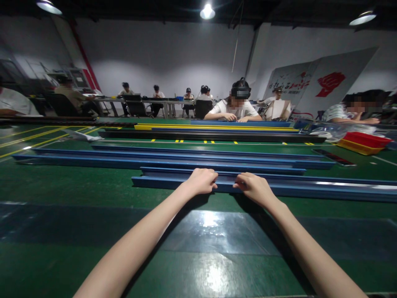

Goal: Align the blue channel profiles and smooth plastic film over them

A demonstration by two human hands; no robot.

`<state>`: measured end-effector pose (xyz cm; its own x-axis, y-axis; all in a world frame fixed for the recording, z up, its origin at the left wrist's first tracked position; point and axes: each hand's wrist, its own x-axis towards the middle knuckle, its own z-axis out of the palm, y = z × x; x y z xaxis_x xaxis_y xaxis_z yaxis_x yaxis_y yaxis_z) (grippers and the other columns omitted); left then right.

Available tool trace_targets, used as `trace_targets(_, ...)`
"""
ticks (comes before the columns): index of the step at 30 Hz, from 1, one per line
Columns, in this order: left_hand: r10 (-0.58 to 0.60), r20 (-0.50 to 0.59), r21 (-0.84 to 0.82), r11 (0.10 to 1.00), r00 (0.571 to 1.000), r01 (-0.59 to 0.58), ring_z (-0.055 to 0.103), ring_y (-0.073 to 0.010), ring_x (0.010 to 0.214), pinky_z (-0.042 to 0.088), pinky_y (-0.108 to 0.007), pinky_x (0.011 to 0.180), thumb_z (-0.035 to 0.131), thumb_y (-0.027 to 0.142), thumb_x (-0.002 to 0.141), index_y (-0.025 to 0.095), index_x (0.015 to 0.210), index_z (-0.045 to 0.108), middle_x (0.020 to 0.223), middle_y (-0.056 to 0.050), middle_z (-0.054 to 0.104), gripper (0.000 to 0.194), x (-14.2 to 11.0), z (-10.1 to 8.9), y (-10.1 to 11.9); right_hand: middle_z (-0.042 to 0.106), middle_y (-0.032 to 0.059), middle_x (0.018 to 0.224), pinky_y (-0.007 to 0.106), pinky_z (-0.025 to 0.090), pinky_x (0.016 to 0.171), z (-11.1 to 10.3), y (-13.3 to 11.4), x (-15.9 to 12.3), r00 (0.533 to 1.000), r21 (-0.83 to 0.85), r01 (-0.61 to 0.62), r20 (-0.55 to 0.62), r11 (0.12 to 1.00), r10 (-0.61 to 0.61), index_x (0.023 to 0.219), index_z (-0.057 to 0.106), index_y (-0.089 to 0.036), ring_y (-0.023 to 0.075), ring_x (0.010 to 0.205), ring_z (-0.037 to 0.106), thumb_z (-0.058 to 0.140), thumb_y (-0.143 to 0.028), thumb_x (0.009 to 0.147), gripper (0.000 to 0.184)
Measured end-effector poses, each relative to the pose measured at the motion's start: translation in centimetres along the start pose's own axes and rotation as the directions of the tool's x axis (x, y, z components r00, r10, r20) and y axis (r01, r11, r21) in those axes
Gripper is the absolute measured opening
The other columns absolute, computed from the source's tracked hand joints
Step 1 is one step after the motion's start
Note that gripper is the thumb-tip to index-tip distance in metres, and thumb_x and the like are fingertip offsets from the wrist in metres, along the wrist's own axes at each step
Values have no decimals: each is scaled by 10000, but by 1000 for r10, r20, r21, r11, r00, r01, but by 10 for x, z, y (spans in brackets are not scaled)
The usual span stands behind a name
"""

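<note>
Resting curled at the near rail, grip impossible to tell, left hand and right hand risked, through uneven pressure, bumping it into the next rail beyond them.

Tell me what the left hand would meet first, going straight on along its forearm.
Most likely the front blue channel, at its far wall; the left hand seems to touch it, but depth is unclear.

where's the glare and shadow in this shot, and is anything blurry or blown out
In the head view, glare whitens the clear sheet and the green table, and a pale streak crosses the near blue channel; in the head view, shadows run along the inner sides of both forearms; in the head view, the middle lamp is blown out and people at the back look soft.
</note>
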<state>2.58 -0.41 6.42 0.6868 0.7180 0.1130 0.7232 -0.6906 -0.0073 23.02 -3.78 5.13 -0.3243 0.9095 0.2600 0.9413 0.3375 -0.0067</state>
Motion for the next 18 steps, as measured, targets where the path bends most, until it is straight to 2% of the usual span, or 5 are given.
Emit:
trace_targets(2, -19, 8, 4, 1000, 1000, 19, 599, -206, 859, 414, -265, 639, 534, 338, 780, 210, 805, 572, 924, -39, 635, 136, -6, -2, -6, 626, 41, 885, 237, 350, 636, 2, 0, 2, 998, -11, 32, -48, 999, -33, 867, 601, -213, 172, 840, 544, 498, -382, 816, 204)
trace_targets(6, -58, 28, 28, 998, 998, 57, 604, -208, 844, 399, -258, 612, 547, 325, 764, 214, 762, 571, 901, -28, 645, 113, -17, -6, -19, 586, 76, 1088, 308, 376, 790, 6, 13, 3, 989, 8, 95, -117, 995, -94, 1016, 568, -198, 213, 975, 512, 544, -457, 772, 357)
trace_targets(10, -111, 75, 29, 994, 991, 109, 604, -210, 843, 395, -256, 603, 545, 322, 764, 218, 753, 571, 899, -30, 649, 108, -25, -11, -27, 547, 99, 1195, 368, 347, 897, 13, 34, -3, 993, 43, 56, -107, 997, -52, 1117, 535, -180, 236, 1090, 484, 514, -516, 772, 482)
trace_targets(13, -140, 108, 29, 990, 984, 138, 601, -206, 849, 394, -250, 610, 546, 313, 763, 217, 746, 577, 903, -33, 652, 103, -29, -15, -29, 564, 123, 1174, 371, 369, 888, 18, 42, -6, 997, 92, -6, -81, 996, 14, 1165, 518, -150, 246, 1076, 502, 484, -545, 775, 555)
trace_targets(18, -190, 133, 24, 982, 973, 189, 600, -210, 822, 392, -246, 604, 585, 402, 736, 212, 735, 595, 845, -28, 656, 191, -29, -20, -29, 580, 121, 1160, 373, 381, 896, 25, 45, -5, 995, 131, 4, -102, 991, 10, 1153, 543, -148, 254, 1074, 507, 482, -544, 774, 551)
